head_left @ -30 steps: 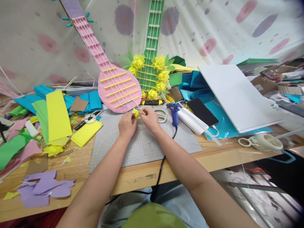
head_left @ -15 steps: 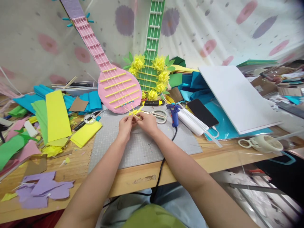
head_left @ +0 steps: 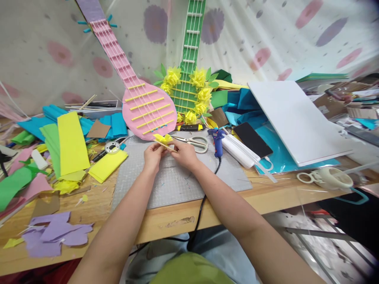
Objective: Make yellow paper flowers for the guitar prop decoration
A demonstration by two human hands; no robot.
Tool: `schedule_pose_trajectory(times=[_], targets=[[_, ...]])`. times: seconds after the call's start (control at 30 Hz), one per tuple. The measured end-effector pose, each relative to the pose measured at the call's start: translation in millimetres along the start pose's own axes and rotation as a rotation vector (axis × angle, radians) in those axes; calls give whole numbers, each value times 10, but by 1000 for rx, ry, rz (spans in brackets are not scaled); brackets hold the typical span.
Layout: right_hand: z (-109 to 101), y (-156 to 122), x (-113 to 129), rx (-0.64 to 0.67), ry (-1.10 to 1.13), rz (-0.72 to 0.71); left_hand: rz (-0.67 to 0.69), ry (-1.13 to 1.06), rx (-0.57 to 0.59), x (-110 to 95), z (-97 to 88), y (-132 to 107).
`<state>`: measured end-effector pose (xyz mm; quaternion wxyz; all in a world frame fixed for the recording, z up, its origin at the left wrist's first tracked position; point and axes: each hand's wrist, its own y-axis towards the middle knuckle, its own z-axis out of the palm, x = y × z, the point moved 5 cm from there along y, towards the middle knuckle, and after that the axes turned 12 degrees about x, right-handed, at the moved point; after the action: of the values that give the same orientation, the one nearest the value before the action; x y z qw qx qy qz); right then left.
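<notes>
Since half a second ago the yellow paper flower (head_left: 162, 138) has opened wider and shifted a little left, and it now sits above the fingertips of the left hand (head_left: 152, 156). That hand is closed narrowly, pinching the flower's base where it meets a thin wooden stick (head_left: 169, 146). The right hand (head_left: 185, 154) is closed narrowly too and grips the stick's other end, which disappears between its fingers. Both hands hover over the grey cutting mat (head_left: 177, 181) near the front of the wooden surface (head_left: 266, 193).

How the flower is fixed to the stick cannot be made out, since the fingers cover the joint. The black cord of the blue glue gun (head_left: 216, 138) runs under the right forearm and drops over the surface's edge. Scissors (head_left: 197, 142) lie just beside the right hand. The necks of the pink paper guitar (head_left: 149, 108) and the green paper guitar (head_left: 188, 90) are cut off by the top of the picture. A black phone (head_left: 251, 139) lies partly tucked beside a white board (head_left: 293, 118).

At the right, a cream cup-like thing (head_left: 328, 177) lies near the edge. Its inside does not show.
</notes>
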<state>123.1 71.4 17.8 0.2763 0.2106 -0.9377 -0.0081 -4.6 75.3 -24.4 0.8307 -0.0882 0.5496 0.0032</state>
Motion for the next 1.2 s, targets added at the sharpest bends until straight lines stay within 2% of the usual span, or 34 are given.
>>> schedule_pose_trajectory(times=[0.13, 0.37, 0.6, 0.77, 0.93, 1.1, 1.2], targets=[[-104, -17, -53, -111, 39, 70, 97, 101, -47, -35, -49, 14], [-66, 14, -69, -62, -44, 107, 143, 203, 58, -13, 24, 18], [-120, 18, -127, -118, 32, 206, 6, 87, 53, -29, 59, -51], [-129, 17, -109, -100, 46, 188, -99, 49, 70, -23, 110, -88], [-186, -25, -31, -101, -22, 168, -101, 3, 8, -42, 88, -104], [-118, -70, 163, 89, -215, -21, -23, -21, -70, -83, 13, -85], [-40, -76, 184, 190, -290, -63, 5, -30, -106, -103, -22, -74]])
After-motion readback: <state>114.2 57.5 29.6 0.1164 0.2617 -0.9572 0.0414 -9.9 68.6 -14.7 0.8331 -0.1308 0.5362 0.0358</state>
